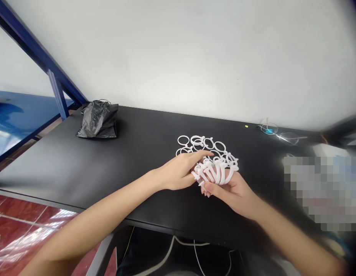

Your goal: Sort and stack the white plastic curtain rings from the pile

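Note:
My right hand (235, 193) is closed around a bunch of white plastic rings (220, 172) with small knobs on them, its thumb pressed against the lower side. From the left, my left hand (180, 168) reaches over to the bunch. One of its fingers stretches out above the rings and the thumb is apart below, at the edge of the bunch; the other fingertips are hidden. Just beyond both hands, several more loose white rings (220, 146) lie spread and partly overlapping on the black table (143, 145).
A black plastic bag (98, 119) stands at the table's back left. Eyeglasses (289, 138) lie near the wall at the right, with a small yellow bit (246, 126) beside them. A blurred pale object (322, 191) sits at the right. Cables (163, 260) hang below the front edge.

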The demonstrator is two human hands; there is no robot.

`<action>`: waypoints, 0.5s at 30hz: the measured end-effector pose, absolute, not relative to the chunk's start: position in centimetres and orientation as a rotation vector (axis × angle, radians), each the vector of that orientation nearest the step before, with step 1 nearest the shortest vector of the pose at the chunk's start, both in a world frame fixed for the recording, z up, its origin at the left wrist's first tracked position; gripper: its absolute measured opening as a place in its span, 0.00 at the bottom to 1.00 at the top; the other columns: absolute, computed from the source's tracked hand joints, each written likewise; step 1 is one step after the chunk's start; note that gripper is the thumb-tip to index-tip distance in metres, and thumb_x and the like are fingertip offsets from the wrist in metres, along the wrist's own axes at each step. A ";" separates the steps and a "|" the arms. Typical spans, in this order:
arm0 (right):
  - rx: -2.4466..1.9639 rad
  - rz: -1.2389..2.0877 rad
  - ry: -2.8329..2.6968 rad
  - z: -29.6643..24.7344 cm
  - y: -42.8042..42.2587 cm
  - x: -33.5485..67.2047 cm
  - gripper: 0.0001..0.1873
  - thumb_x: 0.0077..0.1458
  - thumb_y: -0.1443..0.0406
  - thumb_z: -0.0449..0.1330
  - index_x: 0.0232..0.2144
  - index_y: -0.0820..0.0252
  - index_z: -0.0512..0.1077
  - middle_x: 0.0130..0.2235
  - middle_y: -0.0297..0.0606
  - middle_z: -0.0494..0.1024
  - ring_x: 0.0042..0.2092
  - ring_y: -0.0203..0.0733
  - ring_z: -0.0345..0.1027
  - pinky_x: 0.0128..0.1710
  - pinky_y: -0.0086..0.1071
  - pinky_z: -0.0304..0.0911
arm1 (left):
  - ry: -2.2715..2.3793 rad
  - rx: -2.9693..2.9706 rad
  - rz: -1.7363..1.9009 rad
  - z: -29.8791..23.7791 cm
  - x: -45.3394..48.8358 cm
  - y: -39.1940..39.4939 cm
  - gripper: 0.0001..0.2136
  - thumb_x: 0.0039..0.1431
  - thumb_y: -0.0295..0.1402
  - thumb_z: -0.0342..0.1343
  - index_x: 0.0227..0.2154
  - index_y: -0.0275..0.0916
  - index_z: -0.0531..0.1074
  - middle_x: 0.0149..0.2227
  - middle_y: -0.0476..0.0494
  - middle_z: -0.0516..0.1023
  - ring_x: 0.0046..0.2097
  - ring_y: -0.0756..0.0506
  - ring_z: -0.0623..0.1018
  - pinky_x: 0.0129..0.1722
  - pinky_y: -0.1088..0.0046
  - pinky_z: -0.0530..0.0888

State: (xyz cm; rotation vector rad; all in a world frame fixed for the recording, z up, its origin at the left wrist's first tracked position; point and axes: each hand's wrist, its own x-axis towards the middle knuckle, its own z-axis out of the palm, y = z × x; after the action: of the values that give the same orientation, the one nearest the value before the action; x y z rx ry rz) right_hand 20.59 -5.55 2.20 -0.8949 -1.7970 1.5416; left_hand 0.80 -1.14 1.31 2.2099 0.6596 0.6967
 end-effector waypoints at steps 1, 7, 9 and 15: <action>-0.878 1.583 -1.776 2.2 -5.6 20.5 0.07 0.62 0.63 0.58 0.32 0.58 0.73 0.32 0.33 0.73 0.32 0.33 0.67 0.33 0.27 0.68 | 0.611 2.192 0.747 1.2 1.0 -1.3 0.21 0.59 0.29 0.47 0.56 0.37 0.59 0.46 0.39 0.75 0.44 0.43 0.75 0.44 0.66 0.72; -0.843 1.720 -1.746 2.5 -5.4 20.3 0.10 0.62 0.61 0.58 0.31 0.59 0.73 0.30 0.33 0.74 0.32 0.33 0.70 0.33 0.27 0.70 | 0.545 2.028 0.810 1.4 1.6 -1.8 0.10 0.56 0.23 0.48 0.39 0.36 0.68 0.39 0.43 0.74 0.40 0.46 0.75 0.43 0.68 0.73; -0.864 1.722 -1.783 2.5 -5.3 20.5 0.10 0.62 0.60 0.58 0.31 0.60 0.74 0.29 0.34 0.74 0.32 0.34 0.70 0.33 0.28 0.69 | 0.598 1.984 0.775 1.5 1.5 -1.9 0.10 0.54 0.22 0.49 0.38 0.37 0.67 0.36 0.46 0.75 0.36 0.48 0.75 0.39 0.71 0.73; -0.831 1.711 -1.802 2.2 -5.1 20.7 0.10 0.58 0.60 0.61 0.28 0.59 0.71 0.27 0.32 0.71 0.29 0.34 0.66 0.32 0.28 0.66 | 0.581 1.965 0.719 1.7 1.4 -2.1 0.19 0.54 0.20 0.48 0.49 0.39 0.64 0.44 0.44 0.77 0.42 0.47 0.77 0.43 0.70 0.74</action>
State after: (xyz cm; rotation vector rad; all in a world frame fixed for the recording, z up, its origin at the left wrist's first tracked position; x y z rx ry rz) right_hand 20.68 -5.12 2.19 -0.8308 -1.8022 1.7115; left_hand 1.43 -2.13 1.70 1.9647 0.5813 0.7185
